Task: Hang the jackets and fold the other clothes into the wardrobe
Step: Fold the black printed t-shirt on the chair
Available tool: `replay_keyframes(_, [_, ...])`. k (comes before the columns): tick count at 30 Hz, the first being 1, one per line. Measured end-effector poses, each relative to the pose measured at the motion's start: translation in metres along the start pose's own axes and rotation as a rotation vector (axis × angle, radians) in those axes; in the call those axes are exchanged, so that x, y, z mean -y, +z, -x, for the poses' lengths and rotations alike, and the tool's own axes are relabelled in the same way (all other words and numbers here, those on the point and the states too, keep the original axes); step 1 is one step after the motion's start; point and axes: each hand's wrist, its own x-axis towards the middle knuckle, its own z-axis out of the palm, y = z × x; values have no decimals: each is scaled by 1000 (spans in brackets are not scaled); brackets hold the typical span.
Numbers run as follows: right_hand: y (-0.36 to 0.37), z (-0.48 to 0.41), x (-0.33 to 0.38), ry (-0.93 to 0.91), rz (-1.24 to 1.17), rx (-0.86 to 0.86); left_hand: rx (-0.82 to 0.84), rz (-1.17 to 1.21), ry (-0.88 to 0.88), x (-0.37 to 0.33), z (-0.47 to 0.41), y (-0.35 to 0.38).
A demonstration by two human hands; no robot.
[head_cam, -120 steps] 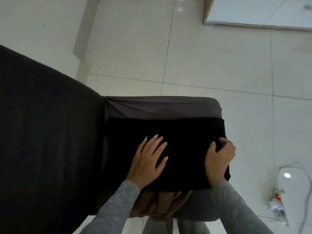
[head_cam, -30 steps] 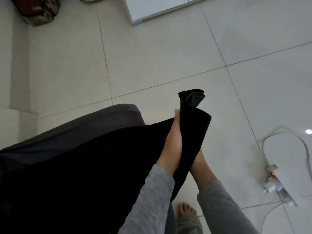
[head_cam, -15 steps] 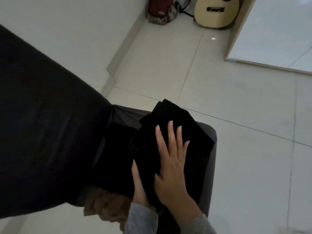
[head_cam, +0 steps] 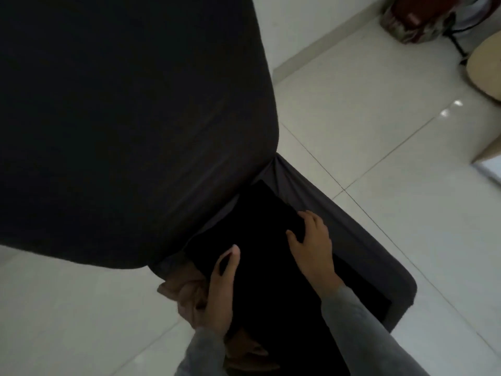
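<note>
The folded black garment [head_cam: 252,226] lies flat on the grey-covered seat [head_cam: 355,234] of the chair, tucked right up against the big dark chair back [head_cam: 135,118]. Both hands are on it.

The left hand [head_cam: 221,291] has the near left edge: thumb laid on top, fingers curled underneath, a firm pinch on the black fabric. The right hand [head_cam: 311,240] rests on top of the garment near its far right edge, palm down, fingers spread and relaxed, gripping nothing and just pressing on the cloth. Grey sleeves reach in from the bottom.

Under the black garment, on the left side, a crumpled brown cloth [head_cam: 187,291] pokes out past the seat edge, touching the left wrist. What kind of clothing it is, I cannot tell.

Around the chair is a pale, glossy tiled floor [head_cam: 352,118]. Well away in the far corner sit a dark red patterned bag [head_cam: 406,20] and, beside it, the cream body of a guitar [head_cam: 485,66], cut off at the edge.
</note>
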Motion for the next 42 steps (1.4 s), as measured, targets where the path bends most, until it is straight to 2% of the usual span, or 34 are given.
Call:
replay_keyframes(3, [-10, -27, 3, 15, 160, 108, -172, -206, 110, 6, 4, 3])
replay_keyframes(5, [-17, -42, 5, -3, 185, 161, -290, -233, 125, 12, 9, 9])
replay_keyframes(9, [-22, -60, 8, -153, 232, 300, -555, -92, 128, 14, 19, 31])
replay_keyframes(13, [-25, -78, 6, -379, 227, 321, -657, 35, 151, 18, 16, 47])
replay_keyframes(15, [-25, -84, 3, -480, 153, 354, -655, 77, 162, 19, 13, 51])
replay_keyframes(18, [-21, -86, 5, -479, 41, 433, -621, 126, 177, 20, 11, 46])
replay_keyframes(20, [-16, -90, 6, -485, 126, 442, -581, 176, 163, 20, 10, 42])
replay_keyframes(25, [-14, -98, 15, -512, 508, 476, -526, 189, 132, 26, 7, 32])
replay_keyframes(28, [-16, -97, 19, -611, 713, 464, -500, 238, 132, 25, 9, 29])
replay_keyframes(30, [-16, -94, 17, -723, 702, 415, -475, 270, 140, 22, 10, 29])
replay_keyframes(32, [-19, -89, 11, -795, 520, 374, -466, 276, 157, 20, 14, 32])
replay_keyframes(35, [-24, -76, 4, -715, 214, 358, -510, 234, 180, 24, 21, 29])
replay_keyframes(38, [-26, -69, 7, -383, -41, 419, -562, 213, 208, 28, 26, 19])
replay_keyframes(40, [-27, -76, 5, -183, -62, 561, -567, 209, 223, 31, 28, 13])
replay_keyframes(42, [-30, -80, 2, -81, -11, 698, -560, 220, 206, 32, 31, 10])
